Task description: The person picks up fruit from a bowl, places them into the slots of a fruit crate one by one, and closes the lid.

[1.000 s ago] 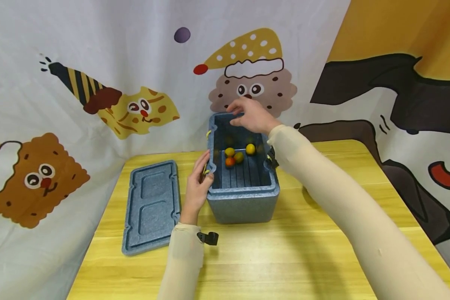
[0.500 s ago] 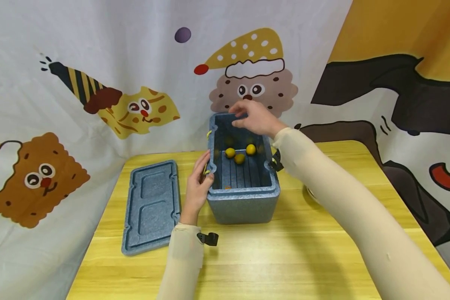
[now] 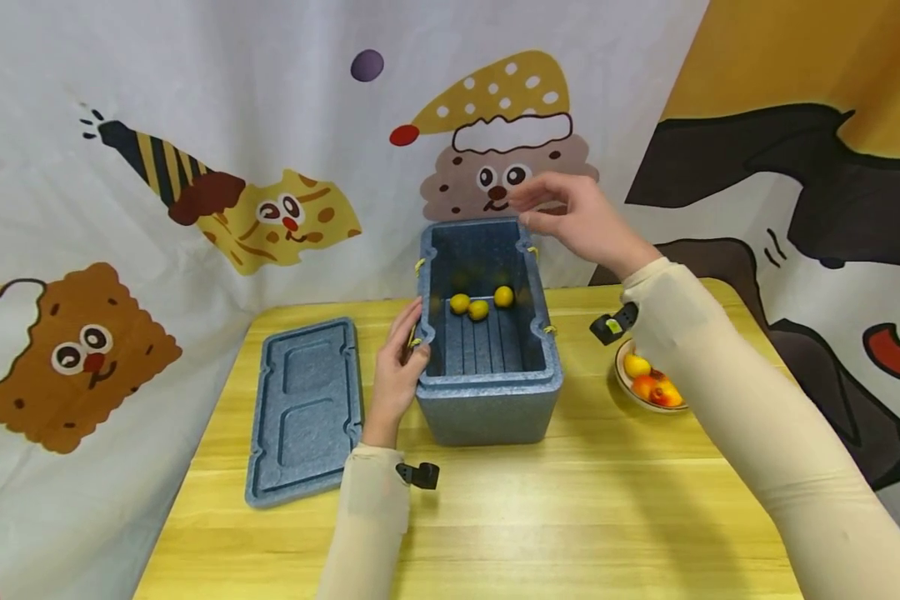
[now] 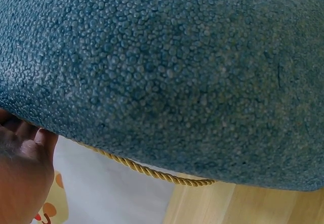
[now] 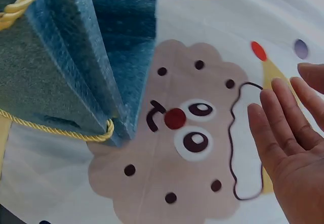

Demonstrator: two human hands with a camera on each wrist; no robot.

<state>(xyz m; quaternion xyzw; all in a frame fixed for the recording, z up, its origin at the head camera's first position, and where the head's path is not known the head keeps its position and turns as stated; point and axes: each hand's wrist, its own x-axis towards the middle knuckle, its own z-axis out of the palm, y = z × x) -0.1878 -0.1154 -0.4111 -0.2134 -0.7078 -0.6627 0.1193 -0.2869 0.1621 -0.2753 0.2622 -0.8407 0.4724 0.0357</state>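
A blue-grey foam box [image 3: 487,417] stands uncovered on the table, with yellow rope handles along its sides. Inside it, toward the back, lie three small yellow fruits, one of them a lemon-like fruit [image 3: 503,297]. My left hand [image 3: 396,379] rests against the box's left side, fingers straight along the outside and thumb at the rim. The left wrist view shows the foam wall [image 4: 162,82] close up, with fingertips hidden behind its edge. My right hand [image 3: 577,217] hovers above the far right corner, fingers loosely bent and holding nothing; the right wrist view shows its bare palm [image 5: 304,183].
The box's lid [image 3: 303,417] lies flat at the left. To the right, partly behind my right forearm, stands a bowl [image 3: 626,390] of yellow and orange-red fruits. A cartoon-printed cloth [image 3: 285,83] hangs behind the wooden table [image 3: 510,533].
My right hand has moved right and slightly up from over the box, uncovering the bowl. A red-orange fruit in the box rolled toward the near wall and out of sight. The left hand stays put.
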